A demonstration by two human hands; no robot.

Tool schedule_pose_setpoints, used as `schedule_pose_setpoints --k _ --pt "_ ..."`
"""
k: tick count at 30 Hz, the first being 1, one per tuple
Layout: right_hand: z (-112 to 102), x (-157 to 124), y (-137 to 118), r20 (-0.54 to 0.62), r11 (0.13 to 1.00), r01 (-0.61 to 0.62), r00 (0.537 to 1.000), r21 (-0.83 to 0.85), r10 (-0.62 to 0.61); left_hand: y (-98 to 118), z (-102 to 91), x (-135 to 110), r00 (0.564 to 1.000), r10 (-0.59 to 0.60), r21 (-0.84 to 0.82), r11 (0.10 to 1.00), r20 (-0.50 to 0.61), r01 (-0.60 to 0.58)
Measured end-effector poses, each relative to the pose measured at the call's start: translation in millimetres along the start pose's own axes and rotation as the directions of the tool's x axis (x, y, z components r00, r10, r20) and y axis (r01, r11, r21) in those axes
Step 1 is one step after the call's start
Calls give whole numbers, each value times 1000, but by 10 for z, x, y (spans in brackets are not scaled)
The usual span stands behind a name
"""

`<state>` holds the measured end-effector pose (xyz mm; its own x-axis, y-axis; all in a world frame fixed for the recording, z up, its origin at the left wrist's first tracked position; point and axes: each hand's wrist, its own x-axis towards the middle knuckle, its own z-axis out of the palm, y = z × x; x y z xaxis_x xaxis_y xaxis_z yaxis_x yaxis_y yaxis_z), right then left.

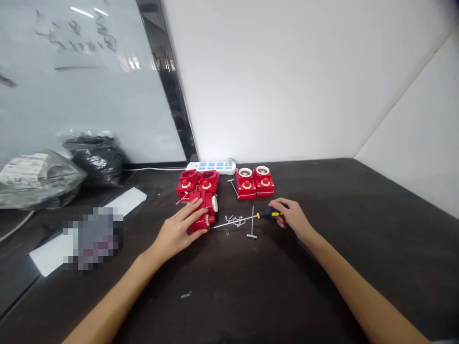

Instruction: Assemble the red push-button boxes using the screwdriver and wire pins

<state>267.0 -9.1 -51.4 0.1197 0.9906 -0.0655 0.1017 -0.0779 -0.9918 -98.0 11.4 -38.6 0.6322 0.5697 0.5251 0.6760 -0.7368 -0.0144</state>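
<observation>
My left hand (181, 227) lies over a red alarm box (207, 199) tipped on its side, its white ring facing right, and holds it with thumb and fingers. My right hand (292, 217) is closed around the black and yellow handle of a screwdriver (265, 214). The screwdriver's shaft points left and its tip meets the box's lower right edge; whether it sits in a screw is too small to tell. Behind the shaft lie several small white and metal parts (234, 220). A T-shaped metal tool (252, 229) lies beneath the shaft, close to my right hand.
Two red boxes with white rings (246, 184) stand at the back right. Two red boxes without rings (208, 181) stand behind my left hand. Against the wall is a power strip (204, 167). Plastic bags (96, 160) and white paper (125, 201) lie left.
</observation>
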Motion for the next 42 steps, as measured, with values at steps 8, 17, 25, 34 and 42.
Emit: schedule_pose_setpoints --k 8,17,25,34,42 --pt "-13 8 5 -8 1000 10 1000 -2 -10 14 10 13 1000 1 -13 1000 -16 -2" --pt "-1 -40 -124 4 993 -109 994 -35 109 5 5 5 1000 -6 -21 1000 15 6" --pt "12 -20 -79 1 998 -58 998 -21 58 1 3 8 1000 2 -32 999 9 -2" --pt "4 -35 -95 3 999 -40 999 -26 40 -3 6 2 1000 -15 -44 999 21 16" --pt "-43 5 -15 36 998 -60 998 -4 60 -4 -5 2 1000 -7 -32 999 11 8"
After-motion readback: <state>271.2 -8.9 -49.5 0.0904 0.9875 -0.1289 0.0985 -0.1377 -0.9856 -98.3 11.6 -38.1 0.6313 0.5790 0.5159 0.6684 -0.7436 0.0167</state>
